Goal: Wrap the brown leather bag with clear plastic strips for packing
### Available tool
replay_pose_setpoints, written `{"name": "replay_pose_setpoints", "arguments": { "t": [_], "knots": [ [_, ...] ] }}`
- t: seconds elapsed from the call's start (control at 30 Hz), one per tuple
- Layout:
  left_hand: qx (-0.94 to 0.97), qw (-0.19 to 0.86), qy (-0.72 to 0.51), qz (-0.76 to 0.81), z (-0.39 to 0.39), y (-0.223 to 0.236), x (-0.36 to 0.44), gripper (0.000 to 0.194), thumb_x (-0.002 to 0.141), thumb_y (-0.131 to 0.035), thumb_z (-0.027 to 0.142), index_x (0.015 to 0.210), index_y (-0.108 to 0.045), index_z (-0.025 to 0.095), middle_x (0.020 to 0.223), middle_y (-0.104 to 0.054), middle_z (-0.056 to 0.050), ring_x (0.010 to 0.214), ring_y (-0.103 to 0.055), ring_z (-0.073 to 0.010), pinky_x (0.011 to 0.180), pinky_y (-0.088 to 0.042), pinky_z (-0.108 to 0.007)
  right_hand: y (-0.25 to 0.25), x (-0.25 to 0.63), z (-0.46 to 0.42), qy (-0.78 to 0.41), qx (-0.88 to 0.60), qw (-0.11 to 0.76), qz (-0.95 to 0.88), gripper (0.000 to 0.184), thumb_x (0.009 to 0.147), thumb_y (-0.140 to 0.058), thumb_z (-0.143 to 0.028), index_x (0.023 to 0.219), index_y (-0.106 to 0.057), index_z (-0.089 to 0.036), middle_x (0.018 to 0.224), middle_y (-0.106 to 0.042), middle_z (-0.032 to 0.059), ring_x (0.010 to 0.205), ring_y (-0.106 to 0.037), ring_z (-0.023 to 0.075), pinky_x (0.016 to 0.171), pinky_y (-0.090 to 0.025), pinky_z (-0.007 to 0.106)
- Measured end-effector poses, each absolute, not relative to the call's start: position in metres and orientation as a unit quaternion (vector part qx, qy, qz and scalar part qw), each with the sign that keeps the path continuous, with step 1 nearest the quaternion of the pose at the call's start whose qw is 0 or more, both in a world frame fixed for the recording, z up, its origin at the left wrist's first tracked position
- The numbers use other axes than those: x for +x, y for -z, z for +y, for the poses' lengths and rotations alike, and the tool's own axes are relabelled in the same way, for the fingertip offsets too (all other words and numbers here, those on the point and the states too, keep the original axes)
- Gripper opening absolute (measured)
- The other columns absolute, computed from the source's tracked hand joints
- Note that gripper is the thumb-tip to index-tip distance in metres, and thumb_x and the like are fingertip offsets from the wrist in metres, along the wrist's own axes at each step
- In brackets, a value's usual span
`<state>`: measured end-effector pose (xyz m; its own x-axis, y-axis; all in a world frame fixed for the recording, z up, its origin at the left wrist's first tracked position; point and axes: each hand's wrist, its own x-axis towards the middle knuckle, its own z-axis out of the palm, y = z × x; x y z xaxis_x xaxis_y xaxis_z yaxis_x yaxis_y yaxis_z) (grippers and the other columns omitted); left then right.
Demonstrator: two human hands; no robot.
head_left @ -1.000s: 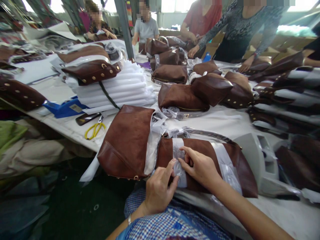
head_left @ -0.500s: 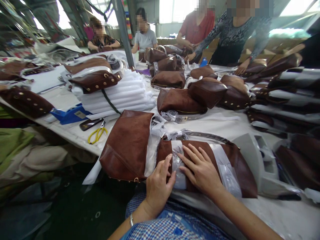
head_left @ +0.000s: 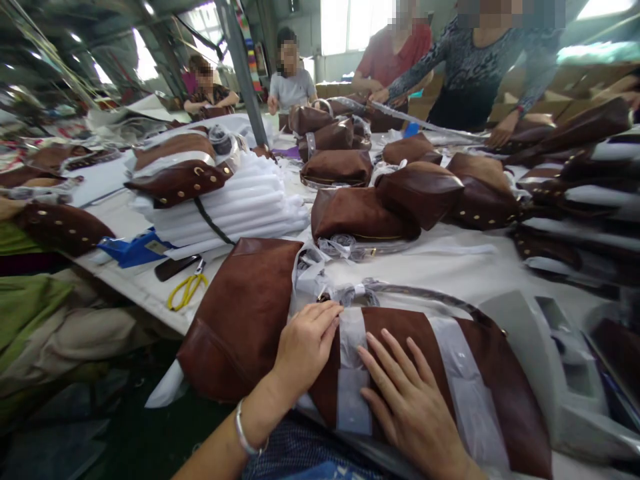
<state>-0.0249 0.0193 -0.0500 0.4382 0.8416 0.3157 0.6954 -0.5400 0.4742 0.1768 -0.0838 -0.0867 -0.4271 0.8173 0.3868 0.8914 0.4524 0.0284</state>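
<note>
A brown handbag (head_left: 395, 327) lies in front of me, with white wrapping strips around it. My right hand (head_left: 410, 390) rests on it palm down, fingers spread, tips at the edge of the left strip (head_left: 353, 400). At the upper end of that strip is my left hand (head_left: 307, 343), its fingers fairly straight and close together, lying over the bag; its thumb is hidden. A second brown bag (head_left: 240, 313) sits just left, beneath my left forearm. The handbag's wrapped strap (head_left: 430, 297) runs along its far side.
A grey tape dispenser (head_left: 555, 360) stands at the right. Yellow-handled scissors (head_left: 187, 290) and a blue dispenser (head_left: 133, 248) lie left, near a stack of white paper (head_left: 255, 207) with a bag on top. More brown bags (head_left: 365, 213) fill the far side, where several people work.
My left hand has moved up along the strip to its far end. The right hand stays flat on the bag. The view has shifted, so the bags appear closer and lower.
</note>
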Motion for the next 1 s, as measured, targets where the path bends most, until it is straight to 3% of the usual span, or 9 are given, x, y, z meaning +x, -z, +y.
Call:
{"name": "replay_pose_setpoints", "arguments": {
  "t": [0.13, 0.23, 0.33, 0.47, 0.63, 0.8, 0.9, 1.0],
  "knots": [
    [0.887, 0.111, -0.095, 0.437, 0.063, 0.038, -0.018, 0.021, 0.096, -0.055, 0.019, 0.107, -0.071, 0.026, 0.100, -0.074, -0.001, 0.096, -0.067, -0.0202, 0.085, -0.057, -0.034, 0.085, 0.183, -0.077, 0.064, -0.510, 0.190, -0.836, 0.059, 0.095, -0.055, -0.032, 0.150, -0.039, -0.017, 0.154, -0.043, 0.0049, 0.144, -0.035, 0.0283, 0.119, -0.022, 0.048],
    [0.910, 0.100, -0.024, 0.401, 0.080, 0.030, -0.016, 0.019, 0.090, -0.062, 0.018, 0.101, -0.074, 0.029, 0.087, -0.074, -0.001, 0.090, -0.067, -0.0207, 0.074, -0.055, -0.029, 0.071, 0.193, -0.055, 0.014, -0.526, 0.229, -0.819, 0.047, 0.098, -0.052, -0.029, 0.143, -0.047, -0.019, 0.146, -0.053, 0.0049, 0.137, -0.044, 0.0254, 0.114, -0.032, 0.045],
    [0.919, 0.092, -0.013, 0.384, 0.089, 0.024, -0.015, 0.028, 0.083, -0.071, 0.018, 0.108, -0.073, 0.031, 0.080, -0.070, -0.002, 0.078, -0.067, -0.0200, 0.065, -0.052, -0.026, 0.054, 0.205, -0.016, -0.029, -0.538, 0.238, -0.808, 0.031, 0.099, -0.049, -0.023, 0.128, -0.060, -0.021, 0.129, -0.065, 0.0066, 0.122, -0.056, 0.0261, 0.107, -0.041, 0.047],
    [0.916, 0.128, -0.012, 0.381, 0.097, 0.024, -0.016, 0.041, 0.079, -0.076, 0.023, 0.118, -0.067, 0.034, 0.081, -0.069, -0.001, 0.075, -0.067, -0.0198, 0.064, -0.051, -0.025, 0.045, 0.213, 0.037, -0.139, -0.531, 0.170, -0.818, 0.020, 0.097, -0.053, -0.021, 0.103, -0.072, -0.022, 0.100, -0.072, 0.0058, 0.097, -0.065, 0.0240, 0.089, -0.053, 0.040],
    [0.862, 0.252, -0.074, 0.433, 0.096, 0.041, -0.020, 0.042, 0.078, -0.069, 0.014, 0.117, -0.066, 0.032, 0.089, -0.071, 0.003, 0.082, -0.067, -0.0162, 0.071, -0.050, -0.023, 0.054, 0.217, 0.063, -0.265, -0.522, 0.127, -0.801, 0.011, 0.090, -0.067, -0.025, 0.097, -0.075, -0.027, 0.088, -0.071, 0.0014, 0.087, -0.065, 0.0219, 0.079, -0.052, 0.034],
    [0.768, 0.381, -0.183, 0.481, 0.090, 0.057, -0.021, 0.038, 0.074, -0.067, 0.009, 0.109, -0.068, 0.026, 0.086, -0.072, 0.004, 0.074, -0.061, -0.0127, 0.068, -0.047, -0.021, 0.058, 0.218, 0.065, -0.361, -0.549, 0.138, -0.742, 0.009, 0.087, -0.066, -0.023, 0.088, -0.073, -0.027, 0.083, -0.071, -0.0019, 0.078, -0.064, 0.0185, 0.070, -0.047, 0.030],
    [0.755, 0.370, -0.177, 0.511, 0.087, 0.059, -0.019, 0.037, 0.076, -0.070, 0.013, 0.109, -0.067, 0.028, 0.087, -0.071, 0.005, 0.077, -0.061, -0.0128, 0.069, -0.047, -0.022, 0.059, 0.214, 0.066, -0.395, -0.586, 0.161, -0.689, 0.010, 0.084, -0.065, -0.021, 0.079, -0.071, -0.027, 0.076, -0.068, -0.0031, 0.072, -0.062, 0.0168, 0.064, -0.044, 0.029],
    [0.791, 0.289, -0.138, 0.521, 0.083, 0.054, -0.015, 0.033, 0.082, -0.070, 0.017, 0.112, -0.065, 0.030, 0.092, -0.069, 0.003, 0.083, -0.063, -0.0147, 0.071, -0.049, -0.025, 0.062, 0.211, 0.064, -0.396, -0.604, 0.188, -0.666, 0.010, 0.082, -0.064, -0.022, 0.075, -0.070, -0.025, 0.072, -0.067, -0.0020, 0.070, -0.061, 0.0175, 0.063, -0.044, 0.029]
  ]
}}
